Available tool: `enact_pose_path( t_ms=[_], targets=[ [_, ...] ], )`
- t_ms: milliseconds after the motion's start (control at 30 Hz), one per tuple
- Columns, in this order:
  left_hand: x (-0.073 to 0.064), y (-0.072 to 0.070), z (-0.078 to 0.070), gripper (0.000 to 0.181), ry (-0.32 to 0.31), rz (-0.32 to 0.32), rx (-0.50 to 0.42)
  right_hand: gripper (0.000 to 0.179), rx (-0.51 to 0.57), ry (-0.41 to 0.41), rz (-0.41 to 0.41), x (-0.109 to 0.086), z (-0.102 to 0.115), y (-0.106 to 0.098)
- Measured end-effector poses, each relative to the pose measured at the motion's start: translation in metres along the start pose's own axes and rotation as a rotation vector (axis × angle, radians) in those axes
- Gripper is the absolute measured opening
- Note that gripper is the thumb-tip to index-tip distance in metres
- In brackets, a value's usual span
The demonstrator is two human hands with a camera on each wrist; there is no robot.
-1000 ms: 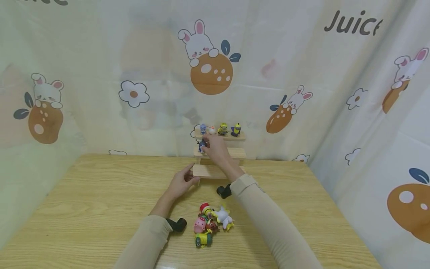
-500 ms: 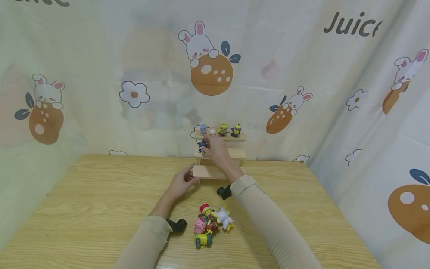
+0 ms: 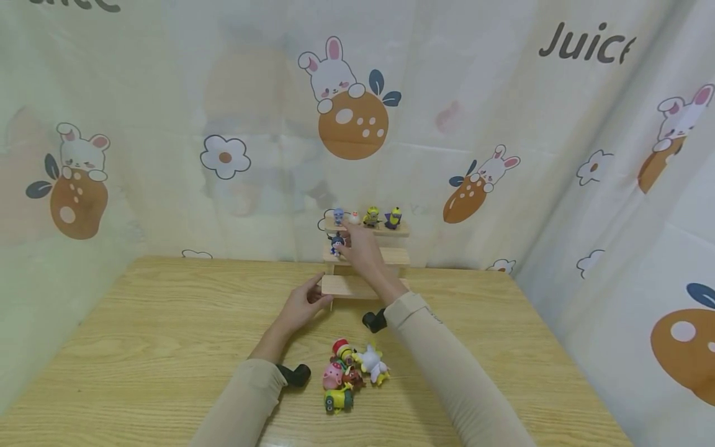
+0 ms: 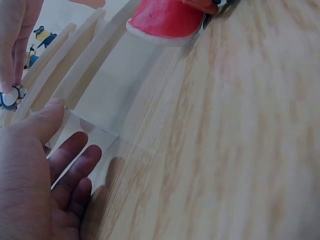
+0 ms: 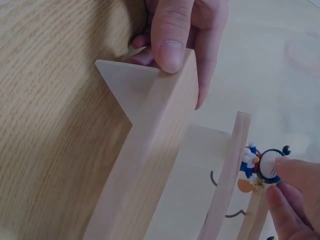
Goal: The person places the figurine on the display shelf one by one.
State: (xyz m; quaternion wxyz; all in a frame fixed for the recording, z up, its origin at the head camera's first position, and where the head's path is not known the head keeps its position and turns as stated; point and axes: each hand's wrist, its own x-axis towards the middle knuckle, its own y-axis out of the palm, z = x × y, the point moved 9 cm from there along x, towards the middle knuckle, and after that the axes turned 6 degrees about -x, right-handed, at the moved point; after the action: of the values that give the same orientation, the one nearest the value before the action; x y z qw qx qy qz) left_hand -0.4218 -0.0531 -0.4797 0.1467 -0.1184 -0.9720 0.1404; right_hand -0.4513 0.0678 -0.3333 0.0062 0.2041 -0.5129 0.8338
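Observation:
A three-step wooden display stand [image 3: 349,285] stands at the back of the table. My left hand [image 3: 301,304] grips the left end of its lowest step; in the right wrist view the thumb [image 5: 171,56] lies on top of the board with the fingers below. A small blue-and-white Doraemon figurine [image 5: 266,165] is at the left end of the middle step, its feet right at the board. My right hand [image 3: 363,248] pinches its head between thumb and fingers. On the top step stand a bluish figurine [image 3: 338,216], a white one [image 3: 354,218] and two yellow Minion figurines [image 3: 371,216].
Several toy figurines lie in a cluster nearer the person: a pink pig [image 3: 332,375], a red-hatted Minion [image 3: 342,351], a white-and-yellow figure [image 3: 371,363] and a green-and-yellow one [image 3: 337,400]. A patterned curtain [image 3: 251,205] hangs behind the table.

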Motion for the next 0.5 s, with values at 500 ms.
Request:
enact_pose_path(
  t_ms=[500],
  targets=[
    [-0.002, 0.001, -0.002, 0.068, -0.008, -0.011, -0.015, 0.042, 0.168, -0.141, -0.162, -0.056, 0.011, -0.037]
  ],
)
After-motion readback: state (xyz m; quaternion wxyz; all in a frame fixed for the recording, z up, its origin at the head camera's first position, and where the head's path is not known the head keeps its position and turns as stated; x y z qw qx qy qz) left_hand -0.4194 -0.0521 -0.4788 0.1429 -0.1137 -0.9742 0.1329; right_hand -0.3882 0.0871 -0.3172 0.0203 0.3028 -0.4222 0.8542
